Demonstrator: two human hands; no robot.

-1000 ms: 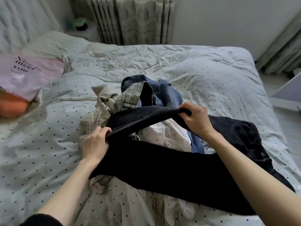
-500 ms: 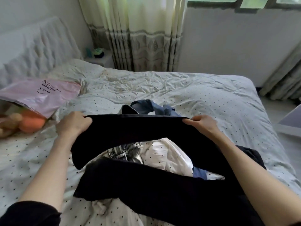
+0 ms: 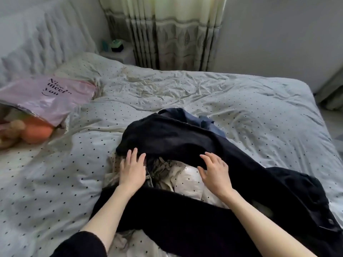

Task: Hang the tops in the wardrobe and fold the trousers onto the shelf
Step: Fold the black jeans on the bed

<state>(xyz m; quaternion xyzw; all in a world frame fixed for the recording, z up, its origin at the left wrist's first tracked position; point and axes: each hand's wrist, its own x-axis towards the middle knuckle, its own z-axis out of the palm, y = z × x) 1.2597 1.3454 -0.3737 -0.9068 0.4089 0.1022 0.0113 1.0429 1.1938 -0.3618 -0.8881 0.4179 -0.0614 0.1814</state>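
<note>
Closest to the person, one leg of the black trousers lies flat across the bed, passing under both forearms. Its long way runs side to side, and it bends at the right, where the waist with a button sits. The other leg comes back from there toward the left, so the trousers make a sideways V that is open to the left.

The left hand has straight, spread fingers. The fingertips touch the near edge of the far trouser leg, and the palm rests on a crumpled pale top. The right hand is spread too, with loosely bent fingers resting on the same dark edge. Neither hand grips anything.

Between the two hands, and just below the right hand, a white dotted top is bunched up in the gap between the two legs.

Beyond the fingertips, blue jeans stick out from under the far leg.

Far off to the left of the fingers lie a pink bag with writing and a soft orange toy. A curtain hangs behind the bed.
</note>
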